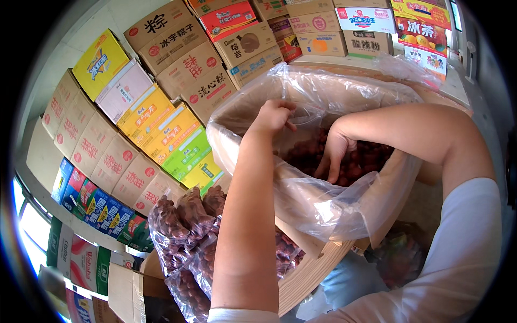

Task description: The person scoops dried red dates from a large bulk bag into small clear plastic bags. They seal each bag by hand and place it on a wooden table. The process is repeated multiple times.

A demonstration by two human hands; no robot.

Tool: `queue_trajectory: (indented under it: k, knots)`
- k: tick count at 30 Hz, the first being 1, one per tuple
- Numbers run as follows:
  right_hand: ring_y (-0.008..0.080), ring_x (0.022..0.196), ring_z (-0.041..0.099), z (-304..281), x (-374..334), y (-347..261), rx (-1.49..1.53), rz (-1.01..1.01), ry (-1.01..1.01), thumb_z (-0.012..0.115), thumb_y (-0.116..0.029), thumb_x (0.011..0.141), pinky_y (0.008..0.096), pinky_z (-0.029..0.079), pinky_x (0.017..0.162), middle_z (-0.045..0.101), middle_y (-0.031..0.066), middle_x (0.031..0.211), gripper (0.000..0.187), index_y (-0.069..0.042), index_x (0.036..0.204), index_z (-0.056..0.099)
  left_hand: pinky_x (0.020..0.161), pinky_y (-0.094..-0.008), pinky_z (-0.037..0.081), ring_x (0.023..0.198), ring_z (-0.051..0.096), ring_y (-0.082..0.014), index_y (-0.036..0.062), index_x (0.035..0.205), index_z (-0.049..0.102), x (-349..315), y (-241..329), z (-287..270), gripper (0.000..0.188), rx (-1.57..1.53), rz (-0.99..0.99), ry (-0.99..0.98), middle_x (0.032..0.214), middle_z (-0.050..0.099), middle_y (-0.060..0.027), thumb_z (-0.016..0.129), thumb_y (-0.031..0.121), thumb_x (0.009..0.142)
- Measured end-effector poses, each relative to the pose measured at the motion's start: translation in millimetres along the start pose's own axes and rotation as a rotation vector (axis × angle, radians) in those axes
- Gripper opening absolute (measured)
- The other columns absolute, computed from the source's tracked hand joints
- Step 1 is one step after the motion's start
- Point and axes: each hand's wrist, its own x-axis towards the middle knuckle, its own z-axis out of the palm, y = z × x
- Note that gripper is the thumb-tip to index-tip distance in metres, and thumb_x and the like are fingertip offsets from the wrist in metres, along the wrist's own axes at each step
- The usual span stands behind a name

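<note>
A cardboard box (396,185) lined with clear plastic sheet (328,215) stands before me, holding many dark red dates (366,161). Over the box's left side, my left hand (276,116) is closed with bent fingers on thin clear plastic, which looks like a bag (309,110); its lower part is hard to make out. Inside the box, my right hand (339,151) points down into the dates. Its visible fingers are stretched and apart, with the tips among the fruit. Beside my left forearm lie several filled clear bags of dates (186,220).
The box rests on a wooden table (318,274). Stacked cartons (183,70) line the left and far sides. Crumpled clear plastic (409,70) lies beyond the box. An open carton (126,290) stands at lower left, and a dark plastic bag (398,258) sits below the box.
</note>
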Motion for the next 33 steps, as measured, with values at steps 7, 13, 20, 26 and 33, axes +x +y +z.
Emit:
queue_trajectory:
  k: [7, 13, 20, 26, 33]
  knots:
    - [0.0195, 0.121, 0.047, 4.8, 4.8, -6.1, 0.065, -0.115, -0.016, 0.076, -0.011, 0.082, 0.0418, 0.050, 0.088, 0.031, 0.0052, 0.153, 0.098, -0.019, 0.155, 0.012, 0.060, -0.0289, 0.049, 0.065, 0.068, -0.0192, -0.0013, 0.122, 0.062, -7.0, 7.9, 0.4, 0.038, 0.022, -0.006, -0.004, 0.115, 0.066, -0.0117, 0.052, 0.003, 0.085]
    - [0.0270, 0.120, 0.046, 13.0, 1.9, -11.4, 0.061, -0.110, 0.046, 0.078, -0.005, 0.078, 0.0466, 0.050, 0.091, 0.027, 0.0094, 0.153, 0.100, -0.016, 0.154, 0.015, 0.063, -0.0297, 0.051, 0.065, 0.068, -0.0197, -0.0023, 0.123, 0.060, -5.6, 5.1, -0.4, 0.041, 0.052, -0.031, -0.022, 0.117, 0.066, -0.0127, 0.049, 0.002, 0.084]
    - [0.0180, 0.080, 0.057, 6.5, 12.8, -9.1, 0.047, -0.091, -0.021, 0.080, -0.005, 0.075, 0.0342, 0.051, 0.065, 0.055, 0.0087, 0.118, 0.076, -0.009, 0.138, 0.039, 0.066, -0.0309, 0.053, 0.067, 0.069, -0.0210, -0.0036, 0.126, 0.057, -1.9, 2.4, -1.6, 0.041, 0.090, -0.055, -0.039, 0.121, 0.063, -0.0151, 0.049, 0.003, 0.086]
    - [0.0133, 0.058, 0.055, 6.4, 11.0, -5.0, 0.040, -0.108, 0.018, 0.081, -0.005, 0.074, 0.0290, 0.047, 0.051, 0.060, 0.0043, 0.094, 0.058, -0.006, 0.121, 0.048, 0.066, -0.0320, 0.054, 0.069, 0.069, -0.0231, -0.0034, 0.130, 0.054, 1.3, -2.9, 1.2, 0.041, 0.057, -0.084, -0.012, 0.112, 0.064, -0.0160, 0.047, 0.004, 0.090]
    - [0.0142, 0.061, 0.058, -3.2, 6.0, -2.9, 0.068, -0.128, 0.064, 0.080, -0.005, 0.074, 0.0290, 0.049, 0.052, 0.062, 0.0054, 0.101, 0.074, -0.011, 0.137, 0.041, 0.062, -0.0311, 0.055, 0.067, 0.070, -0.0242, -0.0036, 0.131, 0.053, 6.6, -9.4, -0.1, 0.041, 0.109, -0.111, 0.017, 0.093, 0.064, -0.0144, 0.047, 0.004, 0.091]
